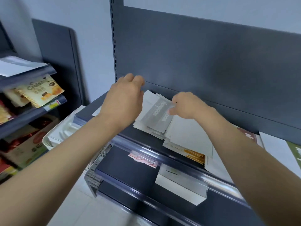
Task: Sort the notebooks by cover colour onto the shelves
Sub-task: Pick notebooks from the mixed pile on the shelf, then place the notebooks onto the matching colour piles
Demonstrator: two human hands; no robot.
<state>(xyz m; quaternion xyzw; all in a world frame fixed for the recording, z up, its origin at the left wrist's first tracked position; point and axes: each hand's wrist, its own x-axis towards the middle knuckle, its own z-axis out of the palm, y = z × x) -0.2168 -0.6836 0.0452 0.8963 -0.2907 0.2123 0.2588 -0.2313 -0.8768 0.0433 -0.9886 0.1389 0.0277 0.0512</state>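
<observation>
A loose pile of white and grey notebooks (151,118) lies on the top dark shelf (130,132). The uppermost one is a grey notebook (160,114) with white lettering. My right hand (185,106) pinches its far right edge with curled fingers. My left hand (125,97) hovers over the left side of the pile, knuckles up and fingers curled down; its fingertips are hidden. Another white notebook (190,136) lies to the right, over one with an orange stripe (195,156).
On the shelf below lie a pink-patterned notebook (145,159) and a white one (180,185). A red notebook (247,134) and a green one (296,152) lie at the right. A white basket (61,131) stands at the left, snack shelves (32,98) beyond.
</observation>
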